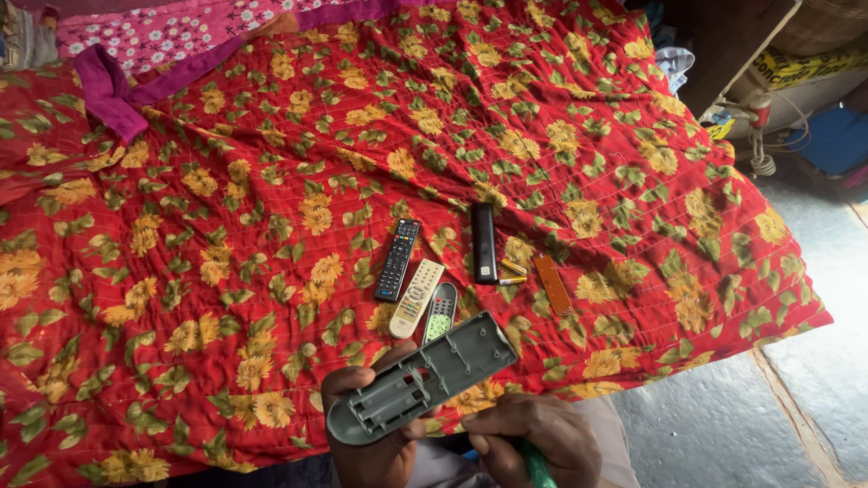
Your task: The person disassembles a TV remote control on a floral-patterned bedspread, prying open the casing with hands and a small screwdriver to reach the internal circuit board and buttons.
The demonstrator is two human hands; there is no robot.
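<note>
My left hand [371, 443] holds a grey remote-control back shell [420, 378], its hollow inside and battery bay facing up. My right hand [533, 434] is closed around a green-handled tool [535, 465], just below the shell's right end. Ahead on the red flowered quilt [271, 163] lie a black remote [398, 259], a cream remote [417, 298] and a small grey remote with green buttons [441, 312]. To their right rest a black remote turned face down [485, 242], two small batteries [513, 274] and a brown battery cover [552, 284].
A pink and purple patterned cloth [154, 45] lies at the quilt's far left. Grey floor [723, 425] runs along the bed's right side. A blue container [836, 140], cables and a dark wooden piece [723, 45] crowd the upper right corner.
</note>
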